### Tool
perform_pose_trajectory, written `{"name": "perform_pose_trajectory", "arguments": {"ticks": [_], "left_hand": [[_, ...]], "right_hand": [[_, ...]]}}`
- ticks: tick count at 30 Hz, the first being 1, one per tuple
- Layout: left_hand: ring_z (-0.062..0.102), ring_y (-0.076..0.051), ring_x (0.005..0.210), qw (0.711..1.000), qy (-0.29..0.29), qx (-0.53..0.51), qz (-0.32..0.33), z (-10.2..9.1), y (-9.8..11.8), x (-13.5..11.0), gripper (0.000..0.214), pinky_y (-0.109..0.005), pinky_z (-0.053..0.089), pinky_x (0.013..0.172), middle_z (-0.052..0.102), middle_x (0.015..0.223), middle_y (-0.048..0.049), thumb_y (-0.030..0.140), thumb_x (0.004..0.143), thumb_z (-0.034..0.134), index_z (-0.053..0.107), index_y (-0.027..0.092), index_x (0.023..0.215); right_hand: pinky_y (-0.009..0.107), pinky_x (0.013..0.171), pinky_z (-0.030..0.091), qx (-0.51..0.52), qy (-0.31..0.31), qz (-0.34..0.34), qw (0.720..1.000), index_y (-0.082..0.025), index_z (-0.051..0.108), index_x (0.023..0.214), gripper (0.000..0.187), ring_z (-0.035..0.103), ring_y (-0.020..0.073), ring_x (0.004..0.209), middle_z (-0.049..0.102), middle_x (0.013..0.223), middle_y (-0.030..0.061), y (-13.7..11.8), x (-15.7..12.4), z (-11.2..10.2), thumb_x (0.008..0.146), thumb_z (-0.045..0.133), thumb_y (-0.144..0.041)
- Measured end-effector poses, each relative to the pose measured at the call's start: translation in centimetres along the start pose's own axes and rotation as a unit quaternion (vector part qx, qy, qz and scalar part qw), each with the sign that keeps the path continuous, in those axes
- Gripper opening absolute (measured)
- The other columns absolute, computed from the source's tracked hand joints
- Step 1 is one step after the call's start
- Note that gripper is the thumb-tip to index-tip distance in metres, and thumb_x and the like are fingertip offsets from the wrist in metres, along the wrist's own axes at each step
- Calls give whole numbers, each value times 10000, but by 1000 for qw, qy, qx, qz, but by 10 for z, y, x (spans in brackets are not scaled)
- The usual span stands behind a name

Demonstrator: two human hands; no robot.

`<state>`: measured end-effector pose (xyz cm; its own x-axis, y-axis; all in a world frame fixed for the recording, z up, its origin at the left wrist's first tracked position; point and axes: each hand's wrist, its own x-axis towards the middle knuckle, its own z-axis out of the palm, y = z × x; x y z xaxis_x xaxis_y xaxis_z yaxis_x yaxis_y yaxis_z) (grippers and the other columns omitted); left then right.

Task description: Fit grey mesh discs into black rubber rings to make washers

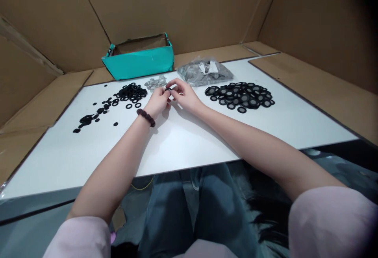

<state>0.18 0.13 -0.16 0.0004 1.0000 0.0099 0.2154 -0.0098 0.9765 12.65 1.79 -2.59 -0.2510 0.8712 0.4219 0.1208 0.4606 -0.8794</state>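
Observation:
Both hands meet over the middle of the white board. My left hand (158, 101) is closed on a small black ring (168, 89), and my right hand (183, 94) pinches it from the other side. Fingers cover most of this ring. Left of my hands lies a heap of loose black rings (132, 91), with small black discs (100, 111) trailing toward the front left. Grey discs (156, 82) are spread just behind my left hand. To the right is a pile of black rings with grey centres (242, 94).
A teal open box (141, 62) stands at the back left. Beside it lies a clear plastic bag (203, 73) full of grey discs. Cardboard walls (189, 14) enclose the white board (183, 144), whose front edge is just above my lap.

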Motion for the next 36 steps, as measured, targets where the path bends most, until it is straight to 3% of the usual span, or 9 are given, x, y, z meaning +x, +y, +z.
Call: {"name": "perform_pose_trajectory", "arguments": {"ticks": [9, 15, 20, 24, 30, 36], "left_hand": [[635, -200, 819, 998, 37, 47, 22, 3, 2, 0, 63, -345, 522, 753, 547, 699, -36, 159, 843, 513, 573, 163, 822], [628, -194, 814, 995, 15, 85, 43, 0, 2, 0, 62, -342, 520, 780, 559, 692, -27, 164, 822, 530, 588, 157, 845], [615, -163, 699, 996, 0, 74, 48, -3, 6, -5, 25, -297, 526, 703, 541, 599, 0, 188, 768, 614, 601, 167, 766], [603, -149, 610, 999, 16, 42, 22, -6, 16, -12, 96, -302, 519, 649, 572, 580, -7, 209, 717, 664, 606, 157, 661], [637, -146, 660, 997, 67, 0, 30, -7, 15, -12, 148, -265, 517, 624, 649, 673, -37, 209, 653, 725, 626, 137, 738], [652, -151, 637, 998, 51, 19, 39, -6, 14, -11, 161, -253, 523, 600, 656, 650, -38, 238, 675, 722, 635, 139, 768]], "right_hand": [[289, 726, 514, -29, -5, -24, 999, -209, 592, 966, 188, 542, 134, 675, 624, 778, 2, 6, 5, -1, 817, 496, -146], [292, 680, 524, -18, -37, -14, 999, -192, 635, 1014, 234, 550, 140, 662, 657, 789, 23, 0, 7, -9, 816, 512, -172], [284, 666, 520, -22, -47, 10, 999, -177, 647, 954, 177, 569, 142, 664, 651, 765, 27, -4, 6, -14, 811, 546, -198], [279, 674, 524, -13, 6, 42, 999, -188, 602, 935, 123, 570, 132, 658, 619, 721, 9, -3, 6, -13, 823, 581, -233], [286, 663, 530, 18, 1, 77, 997, -173, 553, 852, 129, 594, 141, 675, 610, 693, 9, -6, 5, -10, 802, 637, -256], [271, 625, 514, -1, -8, 108, 994, -178, 515, 767, 100, 579, 132, 623, 608, 674, 12, -10, 4, -14, 805, 606, -195]]}}
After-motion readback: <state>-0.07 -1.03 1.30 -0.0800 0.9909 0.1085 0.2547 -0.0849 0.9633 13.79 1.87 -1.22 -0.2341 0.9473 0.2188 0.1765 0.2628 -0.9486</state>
